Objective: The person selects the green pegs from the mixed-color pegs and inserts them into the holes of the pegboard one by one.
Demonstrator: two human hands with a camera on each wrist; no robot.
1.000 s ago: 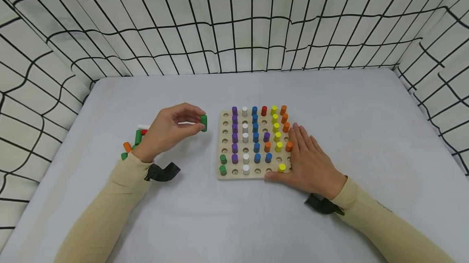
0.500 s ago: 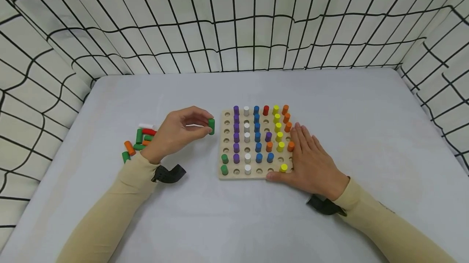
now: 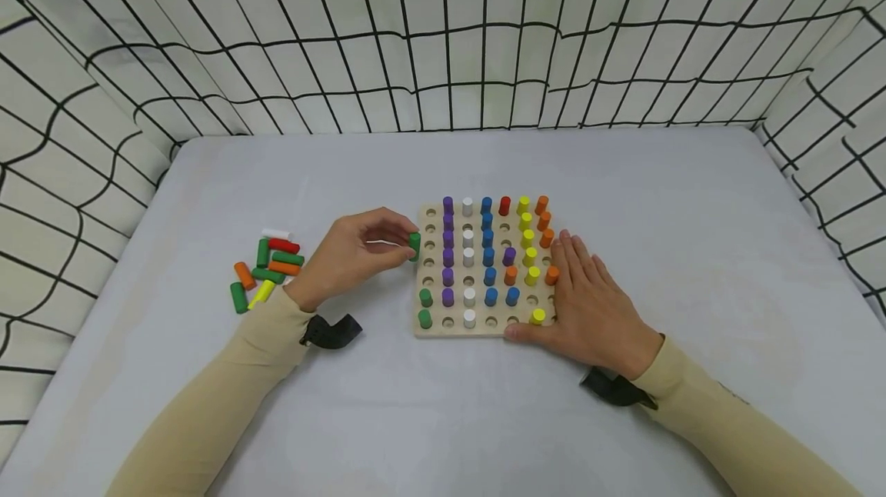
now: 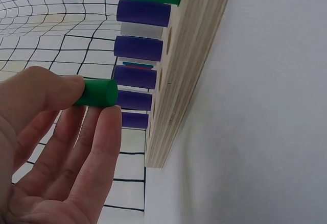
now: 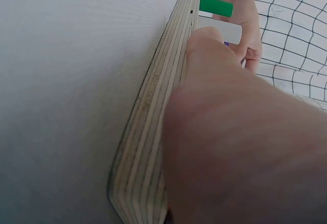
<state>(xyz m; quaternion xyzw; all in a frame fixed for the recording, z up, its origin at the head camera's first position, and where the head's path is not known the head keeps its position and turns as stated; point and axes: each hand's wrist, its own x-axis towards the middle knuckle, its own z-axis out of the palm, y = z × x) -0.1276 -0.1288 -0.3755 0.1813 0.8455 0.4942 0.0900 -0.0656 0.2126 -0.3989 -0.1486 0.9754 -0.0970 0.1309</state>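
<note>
Between thumb and fingertips, my left hand (image 3: 360, 255) pinches a green peg (image 3: 414, 246) upright at the left edge of the wooden pegboard (image 3: 443, 331). In the left wrist view the same green peg (image 4: 99, 92) is held beside a row of purple pegs (image 4: 138, 48), apart from the board's face. My right hand (image 3: 595, 312) lies flat with straight fingers along the board's right side, thumb at its front edge. Two green pegs (image 3: 425, 318) stand in the front of the leftmost column; the holes behind them show bare. The right wrist view shows the thumb (image 5: 209, 48) against the board.
Left of the board lies a loose pile of green, orange, red, white and yellow pegs, among them a red peg (image 3: 284, 245) and an orange peg (image 3: 244, 275). Black wire mesh (image 3: 450, 35) over white walls stands around the table's back and sides.
My left hand has carried the green peg rightward to the board's left edge, uncovering more of the loose pile. The right hand has stayed in place on the board.
</note>
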